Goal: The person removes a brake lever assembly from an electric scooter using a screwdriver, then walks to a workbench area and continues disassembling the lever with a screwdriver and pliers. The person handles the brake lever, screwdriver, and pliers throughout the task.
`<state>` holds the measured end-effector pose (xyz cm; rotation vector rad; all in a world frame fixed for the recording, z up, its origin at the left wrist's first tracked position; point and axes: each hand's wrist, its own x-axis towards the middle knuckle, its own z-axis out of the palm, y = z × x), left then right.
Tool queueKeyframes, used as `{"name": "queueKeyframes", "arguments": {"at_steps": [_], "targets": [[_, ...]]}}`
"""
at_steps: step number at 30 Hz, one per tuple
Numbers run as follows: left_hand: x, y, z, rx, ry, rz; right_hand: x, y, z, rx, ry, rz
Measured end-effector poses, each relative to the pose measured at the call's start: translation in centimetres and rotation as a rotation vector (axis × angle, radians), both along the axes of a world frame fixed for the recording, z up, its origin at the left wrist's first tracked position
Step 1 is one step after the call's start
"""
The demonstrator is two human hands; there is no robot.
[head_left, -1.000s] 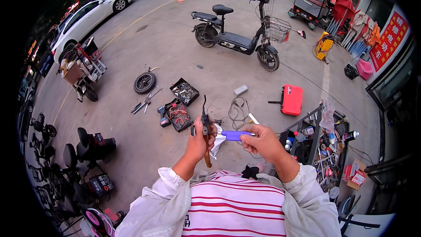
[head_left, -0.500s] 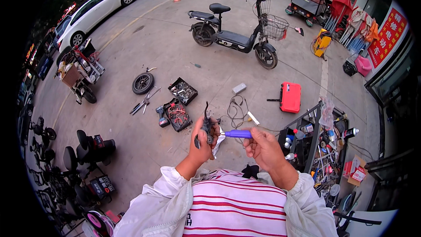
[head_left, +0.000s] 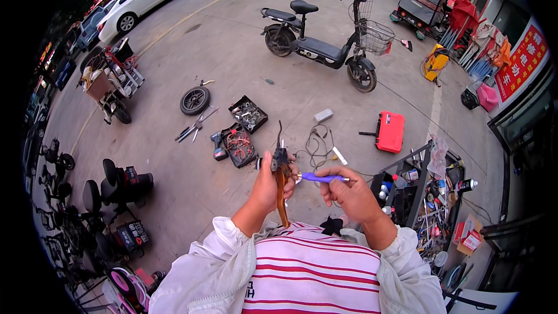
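My left hand (head_left: 268, 184) is closed round a brake lever (head_left: 282, 197), its orange-brown blade pointing down toward my shirt. The lever's black clamp and a thin dark cable end stick up above the fingers. In my right hand (head_left: 350, 194) a screwdriver with a purple handle (head_left: 317, 178) is pinched between thumb and fingers. It lies level, and its end meets the left fingers beside the lever's clamp. Whether the tip sits in a screw is hidden.
Before me on the pavement lie open black toolboxes (head_left: 247, 114), a cordless drill (head_left: 218, 146), a wheel (head_left: 195, 100) and a red case (head_left: 390, 131). An electric scooter (head_left: 325, 46) stands beyond. At right is a tool-filled cart (head_left: 427, 189); parked scooters (head_left: 110, 197) line the left.
The brake lever has turned in my left hand, so its orange-brown blade now shows. My right hand has shifted its hold on the screwdriver, whose rear end now pokes out past the fingers.
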<state>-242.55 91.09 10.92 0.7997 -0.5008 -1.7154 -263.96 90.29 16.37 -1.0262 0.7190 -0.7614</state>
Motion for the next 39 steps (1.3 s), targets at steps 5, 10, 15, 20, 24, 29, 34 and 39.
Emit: {"name": "queueKeyframes", "arguments": {"at_steps": [5, 10, 15, 20, 24, 29, 34, 39], "targets": [[-0.4, 0.3, -0.4, -0.253, -0.21, 0.168, 1.5, -0.2, -1.7, 0.239, -0.189, -0.175], [1.0, 0.0, -0.7, -0.024, -0.004, 0.011, 1.0, -0.7, -0.3, -0.145, 0.23, -0.009], [1.2, 0.1, -1.0, 0.055, 0.032, -0.085, -0.6, -2.3, 0.5, -0.791, 0.403, 0.239], [1.9, 0.2, -1.4, 0.017, -0.129, -0.047, -0.7, -2.3, 0.9, -0.703, 0.456, 0.326], [2.1, 1.0, -0.9, -0.272, -0.567, 0.086, -1.0, -2.0, -0.5, 0.025, 0.348, 0.372], [2.3, 1.1, -0.3, -0.551, -0.852, 0.042, -0.8, -2.4, -2.5, -0.086, 0.562, 0.426], [1.5, 0.9, 0.4, -0.198, -0.778, -0.098, 0.6, 0.0, -3.4, -0.829, 1.016, 0.087], [1.3, 0.5, -0.3, -0.039, -0.567, -0.043, 1.6, 0.7, -3.8, -0.885, 0.944, -0.086]]}}
